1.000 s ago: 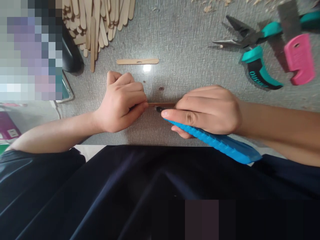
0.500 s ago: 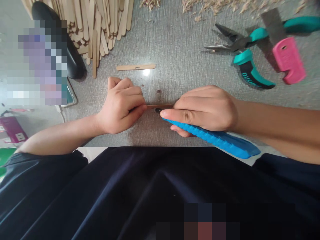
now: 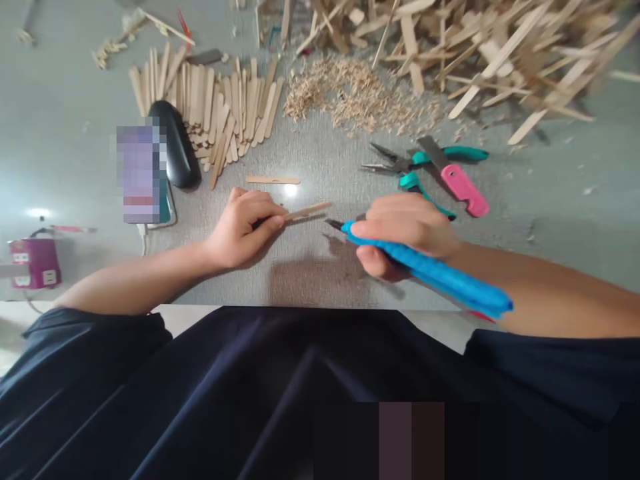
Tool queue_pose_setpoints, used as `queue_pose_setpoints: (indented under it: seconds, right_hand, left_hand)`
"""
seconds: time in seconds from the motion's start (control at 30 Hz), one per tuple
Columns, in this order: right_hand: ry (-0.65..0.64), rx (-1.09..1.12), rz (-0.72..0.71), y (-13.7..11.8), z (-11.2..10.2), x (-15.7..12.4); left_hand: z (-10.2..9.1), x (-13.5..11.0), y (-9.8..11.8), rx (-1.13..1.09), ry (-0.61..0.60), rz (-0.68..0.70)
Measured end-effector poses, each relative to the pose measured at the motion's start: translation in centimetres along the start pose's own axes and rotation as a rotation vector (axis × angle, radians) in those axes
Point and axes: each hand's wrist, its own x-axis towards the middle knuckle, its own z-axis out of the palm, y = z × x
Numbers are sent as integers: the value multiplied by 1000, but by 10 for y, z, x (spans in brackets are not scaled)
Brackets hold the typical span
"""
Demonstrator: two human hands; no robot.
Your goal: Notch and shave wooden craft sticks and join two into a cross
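My left hand is closed on a thin wooden craft stick, pinching its left end so the stick points right, raised a little over the grey mat. My right hand is closed around a blue utility knife, whose short blade tip points left and sits just below and right of the stick's free end, apart from it.
A single stick lies just beyond my left hand. Behind it are a row of sticks, a black case, wood shavings and a loose stick heap. Teal pliers and a pink-handled tool lie right.
The view has pulled back and up. The knife blade has come off the stick and my hands have parted; the stick's free end is lifted from the mat.
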Motion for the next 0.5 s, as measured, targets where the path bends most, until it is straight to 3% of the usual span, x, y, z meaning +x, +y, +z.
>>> queue_pose_setpoints:
  seconds: [0.07,0.17,0.23,0.37,0.5]
  right_hand:
    - [169,-18,3,-5,1,7]
    - [259,-34,63,-4,6,16]
    - [369,115,175,3,11,22]
    - [350,272,200,20,20,32]
    - [222,406,243,25,16,36]
  left_hand:
    - [4,0,-2,-75,106,-53]
    - [11,0,-3,-151,218,-151]
    - [14,0,-3,-213,252,-195]
    - [17,1,2,-374,283,-265]
    - [21,17,17,-430,281,-282]
